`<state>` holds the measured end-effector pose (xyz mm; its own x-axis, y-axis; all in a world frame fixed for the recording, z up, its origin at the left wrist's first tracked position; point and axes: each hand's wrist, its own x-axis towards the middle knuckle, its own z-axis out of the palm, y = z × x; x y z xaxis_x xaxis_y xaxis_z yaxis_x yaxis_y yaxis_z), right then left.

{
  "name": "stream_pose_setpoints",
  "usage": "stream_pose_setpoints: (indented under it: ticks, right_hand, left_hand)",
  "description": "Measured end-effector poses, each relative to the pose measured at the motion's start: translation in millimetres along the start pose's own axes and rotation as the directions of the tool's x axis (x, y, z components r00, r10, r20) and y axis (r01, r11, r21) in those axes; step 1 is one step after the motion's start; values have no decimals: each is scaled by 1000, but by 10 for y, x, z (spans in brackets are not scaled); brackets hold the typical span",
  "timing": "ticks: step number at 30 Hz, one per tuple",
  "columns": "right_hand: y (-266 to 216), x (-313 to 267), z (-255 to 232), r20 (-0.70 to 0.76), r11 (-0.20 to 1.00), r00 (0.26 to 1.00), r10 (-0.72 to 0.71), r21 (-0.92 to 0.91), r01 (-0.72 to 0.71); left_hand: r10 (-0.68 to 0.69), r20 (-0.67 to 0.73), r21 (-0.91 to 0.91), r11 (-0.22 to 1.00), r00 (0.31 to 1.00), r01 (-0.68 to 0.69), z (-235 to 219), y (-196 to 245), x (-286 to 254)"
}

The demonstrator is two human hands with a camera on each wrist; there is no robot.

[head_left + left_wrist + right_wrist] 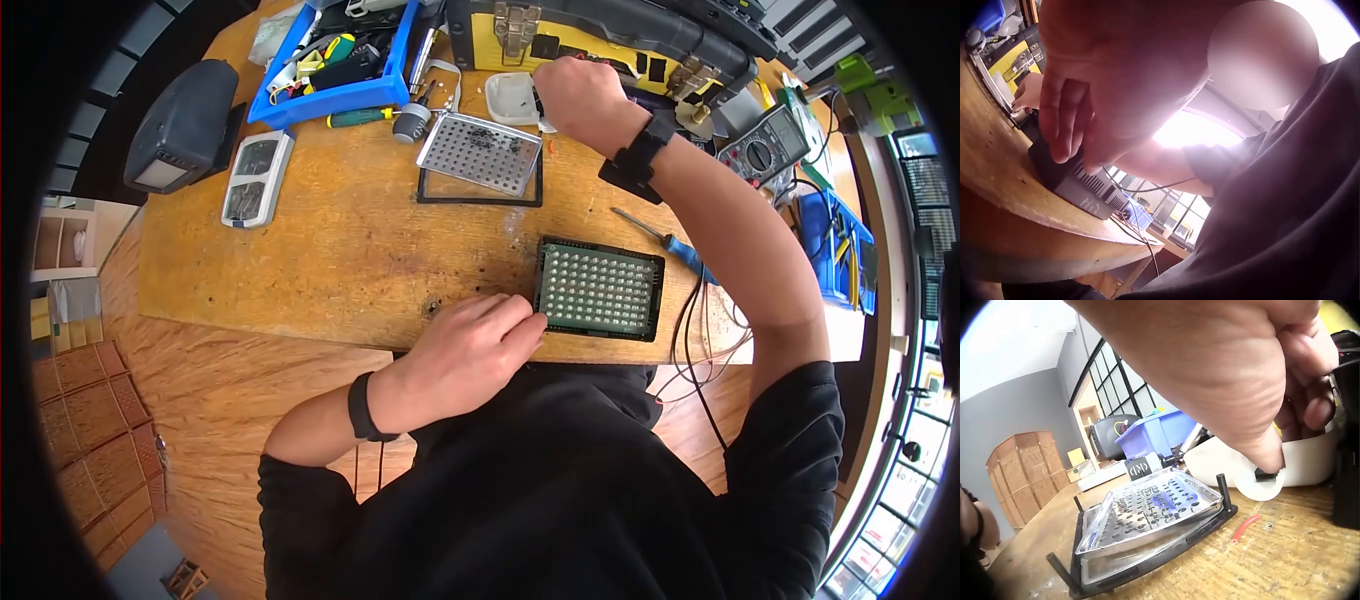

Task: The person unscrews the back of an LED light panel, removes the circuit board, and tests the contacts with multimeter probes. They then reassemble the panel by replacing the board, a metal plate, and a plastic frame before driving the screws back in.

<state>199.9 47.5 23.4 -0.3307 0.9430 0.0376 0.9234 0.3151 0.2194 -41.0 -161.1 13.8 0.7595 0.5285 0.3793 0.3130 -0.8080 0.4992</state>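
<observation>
My left hand [470,350] rests its fairly straight fingertips on the left edge of a black case holding a green board of clear LEDs [600,290]. In the left wrist view, the left fingers [1069,125] touch the slotted black case [1072,184]. Farther back, my right hand [585,95] is beside a white container [512,98]. The right wrist view has the right hand [1260,394] with bent fingers over the white container [1310,464], the thumb by a small black piece and a white disc [1250,486]. What the fingers hold, if anything, is hidden.
A perforated metal plate [480,152] lies on a black frame [480,198]. A blue-handled screwdriver [686,255] and cables are right of the case. Behind stand a blue tool bin [395,75] and a yellow-and-black toolbox [480,50]; a multimeter [765,150] lies at right.
</observation>
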Motion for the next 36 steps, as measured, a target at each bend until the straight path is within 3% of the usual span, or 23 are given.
stream_pose_setpoints:
  ticks: [4, 5, 6, 10, 11, 12, 14, 15, 16, 18, 20, 22, 26, 28, 30, 32, 36]
  right_hand:
    - [-14, 14, -28, 37, 998, 998, 49, 40, -50]
    - [0, 25, -17, 13, 996, 998, 63, 64, -63]
    - [18, 48, 6, -11, 993, 997, 75, 87, -74]
    - [207, 175, 135, -106, 974, 984, 141, 192, -119]
    - [242, 173, 128, -138, 974, 981, 135, 201, -106]
    - [235, 116, -42, -132, 974, 983, 129, 202, -101]
    - [246, -64, -337, -48, 957, 987, -151, -256, 134]
    - [355, -226, -284, -323, 819, 877, -355, -560, 125]
    - [510, -154, -166, -464, 984, 884, -56, 125, 128]
    - [346, -630, -602, -564, 912, 823, 65, 369, 181]
    - [513, -869, -640, -360, 859, 919, 163, 509, 47]
    - [372, -1285, -869, -231, 756, 940, 250, 653, -41]
    - [36, -1982, -1161, -265, 790, 959, 98, 607, 87]
    - [-40, -2187, -1099, -330, 775, 943, -45, 584, 242]
    - [-204, -2378, -1084, -219, 686, 975, -31, 705, 180]
    - [-299, -2504, -997, -156, 642, 986, -67, 749, 162]
    - [-347, -2582, -840, -210, 683, 968, -136, 688, 245]
  left_hand:
    - [-17, 79, -42, 999, 997, 20, -247, -60, 161]
    - [-37, 79, -94, 995, 996, 44, -286, -130, 216]
    - [-139, 90, -162, 975, 986, 152, -308, -164, 267]
    - [-172, 2, -397, 904, 985, 158, -358, -568, 617]
    - [-277, 86, -542, 793, 957, 278, -325, -671, 713]
    - [-333, 160, -568, 738, 929, 363, -350, -707, 839]
    - [-381, 231, -668, 607, 895, 431, -232, -841, 999]
    - [-386, 234, -671, 601, 892, 435, -172, -855, 1061]
    - [-396, 270, -712, 532, 878, 459, -111, -860, 1122]
    - [-407, 308, -750, 452, 860, 483, 12, -870, 1198]
    - [-363, 301, -797, 412, 882, 442, 142, -904, 1219]
    - [-335, 308, -811, 398, 890, 430, 187, -892, 1186]
    - [-257, 245, -792, 504, 935, 346, 212, -896, 1134]
    - [-159, 190, -563, 791, 969, 240, 72, -824, 1140]
    - [-146, 205, -538, 809, 968, 236, 43, -818, 1123]
    - [-33, 187, -410, 905, 982, 108, 49, -817, 1077]
    - [-21, 238, -342, 934, 971, 104, 141, -882, 1013]
